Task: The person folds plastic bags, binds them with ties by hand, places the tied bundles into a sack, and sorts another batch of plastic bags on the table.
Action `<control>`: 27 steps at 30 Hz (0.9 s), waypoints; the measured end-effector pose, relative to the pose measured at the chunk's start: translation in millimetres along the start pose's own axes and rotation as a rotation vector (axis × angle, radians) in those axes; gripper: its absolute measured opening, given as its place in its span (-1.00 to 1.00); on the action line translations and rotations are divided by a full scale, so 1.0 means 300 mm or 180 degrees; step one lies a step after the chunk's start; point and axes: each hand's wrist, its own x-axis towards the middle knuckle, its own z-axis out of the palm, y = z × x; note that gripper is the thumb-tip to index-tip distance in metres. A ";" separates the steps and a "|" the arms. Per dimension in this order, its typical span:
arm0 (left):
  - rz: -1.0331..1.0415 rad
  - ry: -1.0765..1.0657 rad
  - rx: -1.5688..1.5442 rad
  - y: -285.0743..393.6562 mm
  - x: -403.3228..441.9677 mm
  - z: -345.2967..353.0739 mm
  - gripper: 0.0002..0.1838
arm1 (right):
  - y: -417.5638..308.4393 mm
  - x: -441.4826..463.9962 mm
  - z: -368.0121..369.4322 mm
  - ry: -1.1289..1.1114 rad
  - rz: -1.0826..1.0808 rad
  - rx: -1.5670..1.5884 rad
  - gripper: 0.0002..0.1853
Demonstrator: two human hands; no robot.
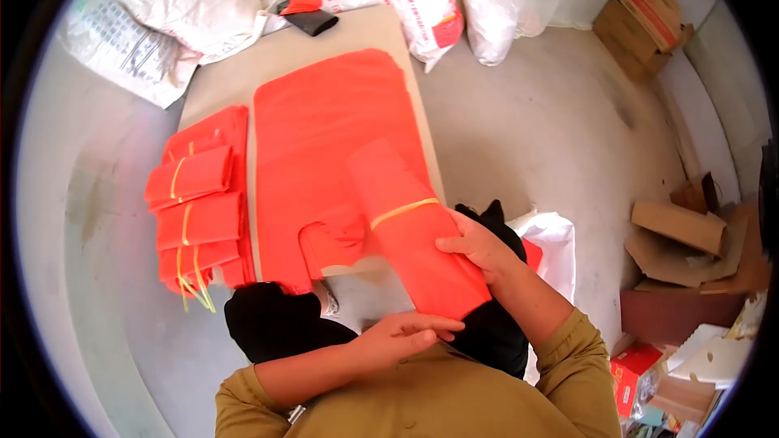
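Note:
A folded red bundle (406, 235), which looks like thin bags with a yellow rubber band (403, 212) round its middle, slants in front of my body. My right hand (479, 250) grips its right edge, the thumb lying on top. My left hand (406, 337) is at the bundle's lower end, fingers stretched out and close together; whether they touch it I cannot tell. Beneath the bundle's upper part lies a flat stack of red bags (324, 130) with a cutout at its near edge. Several banded red bundles (197, 225) lie in a pile to the left.
The stacks lie on a low beige board (231, 81). A black item (312, 23) with a red piece rests at its far edge. White sacks (182, 0) stand behind it. A white bag (556, 251) is by my right knee. Cardboard boxes (682, 235) sit at the right.

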 end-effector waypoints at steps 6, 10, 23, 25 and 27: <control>0.0731 -0.0922 0.1112 0.075 0.115 0.050 -0.54 | -0.141 -0.374 -0.165 0.0507 -0.0811 0.0042 -0.21; 0.0005 -0.0670 0.0514 0.003 0.192 0.063 -0.50 | -0.065 -0.676 -0.393 0.1072 -0.1176 0.0285 -0.14; -0.0853 0.0270 0.0186 -0.148 0.373 0.118 -0.67 | 0.439 -0.776 -0.929 0.1829 -0.0551 0.0670 -0.32; -0.0783 0.0332 0.0263 -0.156 0.365 0.121 -0.68 | 0.469 -0.726 -0.951 0.2036 -0.0701 0.0830 -0.36; -0.0767 0.0369 0.0278 -0.163 0.364 0.117 -0.68 | 0.565 -0.683 -1.024 0.2163 -0.0620 0.0916 -0.36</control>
